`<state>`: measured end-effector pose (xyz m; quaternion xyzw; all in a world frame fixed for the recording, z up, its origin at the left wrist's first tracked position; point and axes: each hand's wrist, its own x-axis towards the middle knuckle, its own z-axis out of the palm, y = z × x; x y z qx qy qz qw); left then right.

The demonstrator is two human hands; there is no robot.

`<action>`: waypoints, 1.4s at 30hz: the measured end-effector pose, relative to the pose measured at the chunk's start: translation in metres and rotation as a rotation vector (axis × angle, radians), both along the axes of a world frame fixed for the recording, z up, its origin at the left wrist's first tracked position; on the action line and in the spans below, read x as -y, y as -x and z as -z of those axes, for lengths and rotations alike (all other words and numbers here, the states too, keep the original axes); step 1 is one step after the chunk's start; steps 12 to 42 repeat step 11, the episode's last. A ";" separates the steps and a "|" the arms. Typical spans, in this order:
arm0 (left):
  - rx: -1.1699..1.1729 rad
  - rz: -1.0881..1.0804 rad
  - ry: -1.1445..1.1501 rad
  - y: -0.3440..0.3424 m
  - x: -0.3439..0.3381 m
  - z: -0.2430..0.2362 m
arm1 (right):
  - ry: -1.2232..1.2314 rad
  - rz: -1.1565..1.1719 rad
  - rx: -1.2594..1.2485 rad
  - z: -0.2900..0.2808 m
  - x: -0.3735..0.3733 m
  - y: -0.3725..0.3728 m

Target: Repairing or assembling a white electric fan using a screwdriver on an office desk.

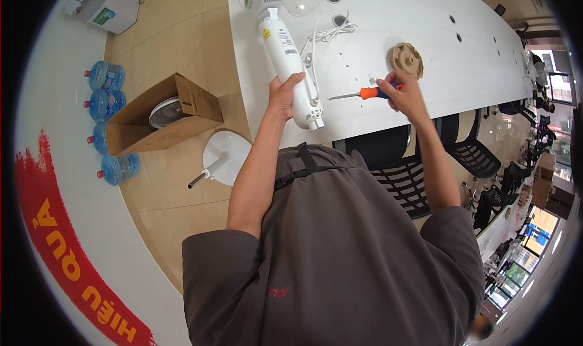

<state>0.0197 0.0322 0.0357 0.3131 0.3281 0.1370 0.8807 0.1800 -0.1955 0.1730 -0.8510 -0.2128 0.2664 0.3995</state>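
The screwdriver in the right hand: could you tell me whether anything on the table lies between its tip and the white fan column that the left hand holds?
Nothing visible does. The screwdriver points its tip toward the white fan column across bare table. The white cord lies farther up, and the tan disc sits beyond the right hand.

Both bare forearms outstretched, left hand point(283, 95) curled in a grip, right hand point(403, 93) likewise.

Head-mounted fisheye, looking steeply down over torso onto the white table point(364, 36) edge, hands near.
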 end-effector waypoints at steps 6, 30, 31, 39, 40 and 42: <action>0.014 0.008 0.010 0.000 -0.004 0.011 | -0.113 0.373 -0.190 0.146 0.042 -0.019; -0.005 0.013 -0.008 0.000 -0.005 0.004 | -0.297 0.619 -0.354 0.204 0.060 -0.007; -0.005 0.013 -0.008 0.000 -0.005 0.004 | -0.297 0.619 -0.354 0.204 0.060 -0.007; -0.005 0.013 -0.008 0.000 -0.005 0.004 | -0.297 0.619 -0.354 0.204 0.060 -0.007; -0.005 0.013 -0.008 0.000 -0.005 0.004 | -0.297 0.619 -0.354 0.204 0.060 -0.007; -0.005 0.013 -0.008 0.000 -0.005 0.004 | -0.297 0.619 -0.354 0.204 0.060 -0.007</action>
